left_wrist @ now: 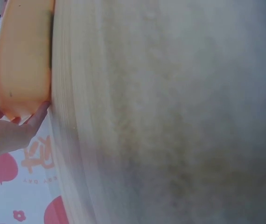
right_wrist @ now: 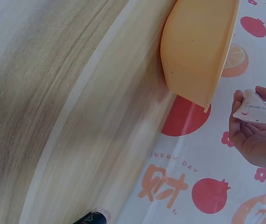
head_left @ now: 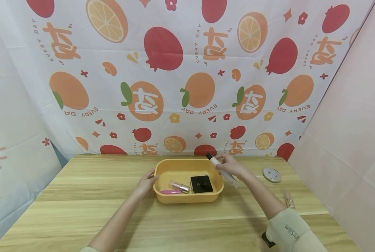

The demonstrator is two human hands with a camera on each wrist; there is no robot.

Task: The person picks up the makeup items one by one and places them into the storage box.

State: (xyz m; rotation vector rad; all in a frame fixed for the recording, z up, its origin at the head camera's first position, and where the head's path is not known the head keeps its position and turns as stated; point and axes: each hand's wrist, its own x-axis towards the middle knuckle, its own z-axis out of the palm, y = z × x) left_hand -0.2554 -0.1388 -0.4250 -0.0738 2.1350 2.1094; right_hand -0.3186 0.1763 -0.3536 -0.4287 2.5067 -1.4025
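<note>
A yellow plastic basket (head_left: 190,198) stands on the wooden table. My left hand (head_left: 144,184) holds its left end, thumb at the rim; in the left wrist view the fingers (left_wrist: 38,116) lie against the basket's outer wall (left_wrist: 23,60). Inside lie a lipstick (head_left: 179,186) with a clear cap, a pink slim tube (head_left: 171,192) and a black square compact (head_left: 201,184). Above the basket's right end, my right hand (head_left: 233,166) grips a white squeeze tube (head_left: 227,176), tilted, its black cap toward the upper left. The tube's flat end (right_wrist: 255,114) shows in the right wrist view.
To the right on the table are a round silver compact (head_left: 272,174) and another clear-and-gold lipstick (head_left: 289,199). A dark object (head_left: 267,240) lies partly hidden by my right sleeve. A fruit-print cloth (head_left: 174,87) hangs behind the table's far edge.
</note>
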